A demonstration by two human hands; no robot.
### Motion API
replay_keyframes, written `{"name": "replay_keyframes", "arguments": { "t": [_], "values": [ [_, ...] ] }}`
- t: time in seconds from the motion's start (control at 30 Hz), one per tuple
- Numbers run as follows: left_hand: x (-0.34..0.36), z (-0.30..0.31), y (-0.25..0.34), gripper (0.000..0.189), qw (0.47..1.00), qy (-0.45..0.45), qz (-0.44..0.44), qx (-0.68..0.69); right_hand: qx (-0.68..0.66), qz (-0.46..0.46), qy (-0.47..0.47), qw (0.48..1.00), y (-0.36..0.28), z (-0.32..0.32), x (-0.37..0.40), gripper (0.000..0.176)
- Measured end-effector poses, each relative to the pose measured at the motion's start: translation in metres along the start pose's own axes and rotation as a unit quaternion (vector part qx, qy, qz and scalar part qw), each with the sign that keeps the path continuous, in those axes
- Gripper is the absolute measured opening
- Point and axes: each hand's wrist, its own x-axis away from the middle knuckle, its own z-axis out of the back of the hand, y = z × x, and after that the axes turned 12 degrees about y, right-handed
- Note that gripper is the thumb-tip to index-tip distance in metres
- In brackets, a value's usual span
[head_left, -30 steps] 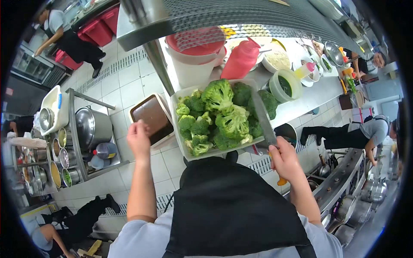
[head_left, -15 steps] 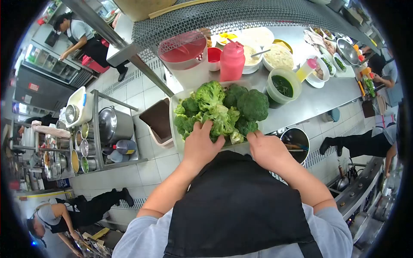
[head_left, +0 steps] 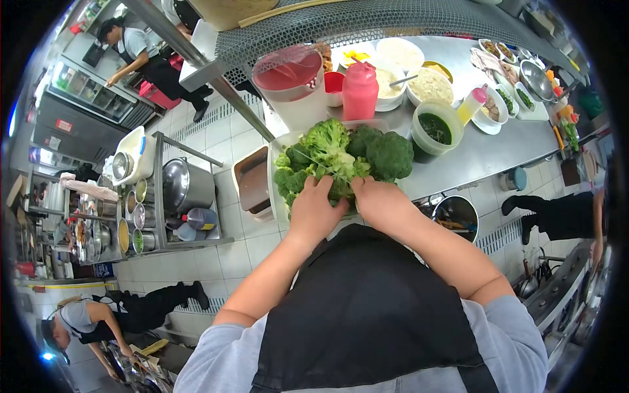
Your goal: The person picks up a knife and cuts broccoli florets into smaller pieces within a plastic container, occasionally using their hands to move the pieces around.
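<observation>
Green broccoli (head_left: 327, 139) fills a pale plastic tub (head_left: 279, 200) at the counter's near edge. At the tub's front left, my left hand (head_left: 316, 208) has its fingers bent over the broccoli, with thumb and fingers apart. My right hand (head_left: 380, 202) is beside it, its fingers pressed together at the front middle of the heap; what they pinch is hidden. Dark round heads (head_left: 390, 156) lie at the tub's right. Some thin clear film seems to stretch over the florets near my fingertips.
Behind the tub stand a pink bottle (head_left: 360, 90) and a large pitcher (head_left: 291, 85). A container of green sauce (head_left: 436, 130) is to the right. A metal shelf (head_left: 367, 27) hangs above. A brown-lined bin (head_left: 254, 183) stands left; co-workers are around.
My right hand has moved left, closer to my left hand, over the broccoli. The view has shifted slightly, and the co-worker at the upper left has changed posture a little.
</observation>
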Motion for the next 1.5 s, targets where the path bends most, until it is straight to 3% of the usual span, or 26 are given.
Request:
{"name": "replay_keyframes", "arguments": {
  "t": [0.23, 0.3, 0.33, 0.4, 0.53, 0.6, 0.67, 0.73, 0.77, 0.83, 0.87, 1.0, 1.07, 1.1, 1.13, 1.2, 1.27, 1.3, 1.37, 1.43, 1.5],
  "values": [
    [-0.005, 0.002, -0.020, 0.045, 0.996, 0.029, -0.011, 0.085, -0.017, -0.018, 0.054, 0.998, 0.002, -0.026, -0.005, 0.021],
    [-0.013, 0.006, -0.026, 0.050, 0.983, -0.082, 0.061, 0.155, -0.015, -0.026, 0.059, 0.998, -0.001, -0.027, -0.002, 0.022],
    [-0.012, 0.006, -0.024, 0.050, 0.982, -0.082, 0.060, 0.157, -0.005, -0.037, 0.054, 0.998, -0.006, -0.025, 0.001, 0.023],
    [-0.005, 0.005, -0.017, 0.052, 0.998, -0.031, -0.032, 0.049, 0.004, -0.049, 0.045, 0.998, -0.015, -0.022, 0.003, 0.024],
    [-0.019, 0.012, -0.018, 0.050, 0.998, -0.037, -0.049, 0.033, -0.015, -0.079, 0.009, 0.997, -0.009, -0.021, -0.007, 0.020],
    [-0.035, 0.010, -0.033, 0.047, 0.988, -0.106, -0.063, 0.091, -0.026, -0.089, -0.015, 0.996, -0.005, -0.021, -0.009, 0.020],
    [-0.042, 0.003, -0.045, 0.046, 0.988, -0.091, -0.086, 0.088, -0.038, -0.100, -0.007, 0.994, -0.008, -0.019, -0.010, 0.020],
    [-0.052, 0.007, -0.049, 0.042, 0.974, -0.175, -0.030, 0.140, -0.043, -0.103, -0.007, 0.994, -0.009, -0.018, -0.011, 0.020],
    [-0.057, 0.008, -0.052, 0.042, 0.974, -0.174, -0.030, 0.141, -0.051, -0.105, -0.009, 0.993, -0.009, -0.017, -0.011, 0.021],
    [-0.063, 0.010, -0.057, 0.041, 0.873, -0.284, 0.198, 0.342, -0.057, -0.111, 0.010, 0.992, -0.005, -0.023, -0.008, 0.021],
    [-0.062, 0.011, -0.058, 0.041, 0.874, -0.284, 0.197, 0.342, -0.063, -0.118, 0.029, 0.991, -0.004, -0.025, -0.007, 0.021],
    [-0.064, 0.038, -0.056, 0.038, 0.909, -0.195, 0.184, 0.318, -0.105, -0.113, 0.077, 0.985, -0.013, -0.006, 0.004, 0.020],
    [-0.072, 0.046, -0.068, 0.039, 0.920, -0.159, 0.191, 0.303, -0.127, -0.134, 0.161, 0.970, -0.007, -0.001, 0.012, 0.020],
    [-0.082, 0.040, -0.081, 0.041, 0.978, -0.057, 0.118, 0.163, -0.128, -0.135, 0.158, 0.970, -0.001, 0.000, 0.015, 0.020],
    [-0.086, 0.037, -0.086, 0.042, 0.998, 0.050, 0.040, 0.015, -0.130, -0.143, 0.169, 0.966, 0.006, 0.001, 0.015, 0.020],
    [-0.085, 0.025, -0.092, 0.042, 0.998, 0.059, 0.005, -0.014, -0.131, -0.149, 0.184, 0.963, 0.014, 0.003, 0.016, 0.020],
    [-0.072, 0.007, -0.098, 0.043, 0.973, 0.075, -0.140, -0.165, -0.127, -0.160, 0.194, 0.960, 0.020, 0.005, 0.020, 0.018],
    [-0.066, 0.014, -0.082, 0.043, 0.966, 0.153, -0.166, -0.125, -0.127, -0.161, 0.195, 0.959, 0.022, 0.007, 0.021, 0.018],
    [-0.043, 0.016, -0.056, 0.052, 0.980, 0.137, -0.139, -0.043, -0.137, -0.180, 0.188, 0.956, 0.023, 0.009, 0.027, 0.016],
    [-0.007, 0.006, -0.014, 0.062, 0.995, 0.060, -0.072, -0.011, -0.150, -0.187, 0.194, 0.951, 0.025, 0.004, 0.028, 0.016],
    [-0.002, -0.010, 0.000, 0.066, 0.997, 0.062, -0.051, 0.007, -0.165, -0.190, 0.202, 0.947, 0.027, -0.004, 0.027, 0.015]
  ]
}}
